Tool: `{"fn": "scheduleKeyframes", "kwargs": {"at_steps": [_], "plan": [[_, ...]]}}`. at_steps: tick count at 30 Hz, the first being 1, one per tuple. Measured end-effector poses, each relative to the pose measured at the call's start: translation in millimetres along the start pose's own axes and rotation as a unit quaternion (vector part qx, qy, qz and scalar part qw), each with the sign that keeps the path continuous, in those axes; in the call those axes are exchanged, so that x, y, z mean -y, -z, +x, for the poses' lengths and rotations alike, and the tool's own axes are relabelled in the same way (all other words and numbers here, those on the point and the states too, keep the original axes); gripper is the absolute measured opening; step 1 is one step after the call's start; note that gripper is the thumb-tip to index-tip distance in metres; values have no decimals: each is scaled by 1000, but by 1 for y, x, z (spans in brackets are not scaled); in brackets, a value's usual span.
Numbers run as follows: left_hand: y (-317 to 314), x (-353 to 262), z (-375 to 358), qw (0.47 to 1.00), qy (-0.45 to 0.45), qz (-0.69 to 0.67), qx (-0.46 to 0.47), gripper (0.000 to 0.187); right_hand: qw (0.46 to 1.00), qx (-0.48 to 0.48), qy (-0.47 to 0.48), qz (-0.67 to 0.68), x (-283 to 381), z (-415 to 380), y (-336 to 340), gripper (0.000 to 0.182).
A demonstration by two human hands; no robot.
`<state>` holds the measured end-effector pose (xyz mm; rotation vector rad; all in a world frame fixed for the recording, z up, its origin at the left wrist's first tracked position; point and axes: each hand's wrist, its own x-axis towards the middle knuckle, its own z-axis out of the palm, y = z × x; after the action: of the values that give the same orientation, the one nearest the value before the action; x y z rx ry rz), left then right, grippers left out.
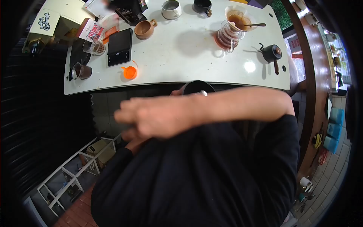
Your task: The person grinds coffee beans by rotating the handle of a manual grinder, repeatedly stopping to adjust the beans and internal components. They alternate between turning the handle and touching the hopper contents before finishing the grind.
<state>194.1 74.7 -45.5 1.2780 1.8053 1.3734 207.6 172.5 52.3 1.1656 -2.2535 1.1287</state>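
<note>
I see my right hand [151,115] crossed over the left hand [132,138], below the bench [181,72] at six o'clock; I cannot tell the fingers' state.

bright overhead light | table [181,56] glare | fisheye edges dark | hand [151,117] blurred

A coffee bar: white counter [181,56] with pour-over dripper [236,19], gooseneck kettle [271,53], scale [120,46], cups [171,9].

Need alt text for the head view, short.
A person's bare forearm and hand cross a black-sleeved torso, below a white table holding a glass coffee dripper, black kettle, black scale and mugs.
</note>
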Motion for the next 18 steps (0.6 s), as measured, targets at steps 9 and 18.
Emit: {"fn": "scheduleKeyframes", "kwargs": {"at_steps": [9, 18], "plan": [[16, 24, -2, 993, -72, -81, 54, 91, 997, -4, -82, -5, -80, -8, 15, 36], [35, 68, -37, 970, 82, -227, 10, 104, 934, -81, -347, -34, -90, -103, 28, 23]]}}
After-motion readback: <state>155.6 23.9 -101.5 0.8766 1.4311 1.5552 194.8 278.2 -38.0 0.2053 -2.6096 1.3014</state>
